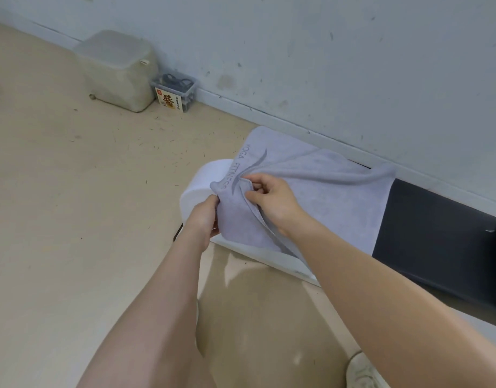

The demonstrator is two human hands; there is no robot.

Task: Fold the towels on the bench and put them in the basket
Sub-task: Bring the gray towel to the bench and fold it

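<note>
Two bare hands work one pale lavender terry towel (311, 197) printed "YOGA FITNESS", which lies draped over the white rounded end of the long bench (202, 180) with the dark padded seat. The left hand (203, 219) pinches the towel's near corner, fingers curled into the cloth where it hangs over the bench's front edge. The right hand (272, 197) grips a raised hem just beside it, thumb and fingertips closed on the fold — the two hands nearly touch.

The towel's far edge is rumpled and reaches almost to the grey-white wall (353, 65); its right edge stops on the dark seat, which runs on bare toward the right. The beige floor (73, 219) lies open to the left and in front of the bench.

Against the wall, well apart from the bench, stand a grey lidded plastic bin (115, 71) and — touching its right side — a small clear storage box (175, 92) with a yellow label. A white shoe (361, 371) shows at the bottom edge.
</note>
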